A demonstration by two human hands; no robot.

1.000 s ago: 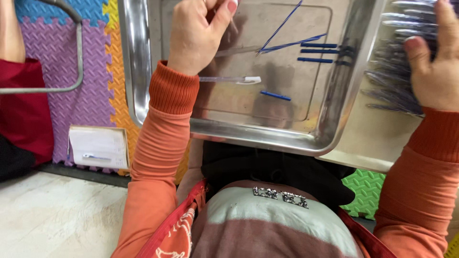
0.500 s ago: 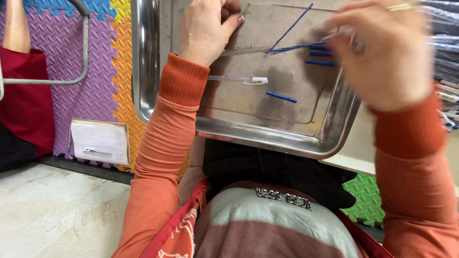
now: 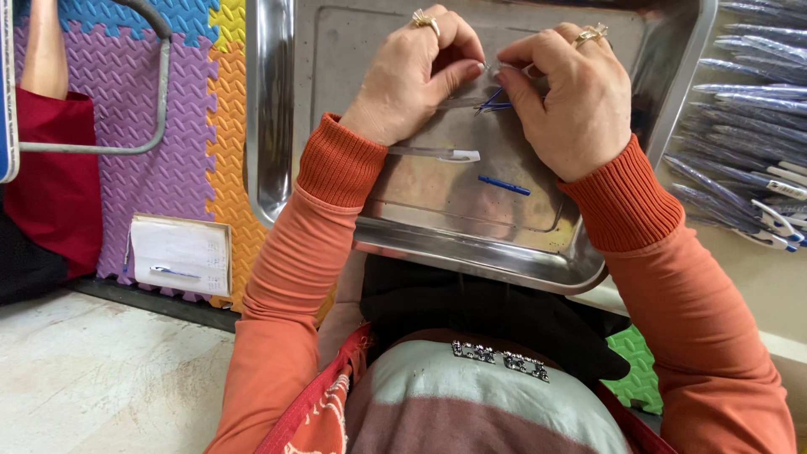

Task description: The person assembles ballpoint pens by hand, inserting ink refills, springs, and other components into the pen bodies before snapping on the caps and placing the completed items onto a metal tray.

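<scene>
Steel tray [image 3: 277,126], on the person's lap. Left hand [image 3: 416,80] and right hand [image 3: 572,97] meet at the tray's twelve o'clock, fingers pinched narrow on a thin blue refill [image 3: 492,102] and a clear pen barrel [image 3: 454,102] between them. Clear pen piece [image 3: 437,154] lies near centre; loose blue refill [image 3: 504,184] at five o'clock of it. Stacked blue pens [image 3: 748,126] at the tray's three o'clock; notepad [image 3: 181,255] on foam mat [image 3: 181,151] at nine.

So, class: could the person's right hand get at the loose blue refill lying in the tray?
Probably yes: the blue refill lies bare in the metal tray just below the right hand, nothing covering it, though that hand is busy pinching parts.
</scene>
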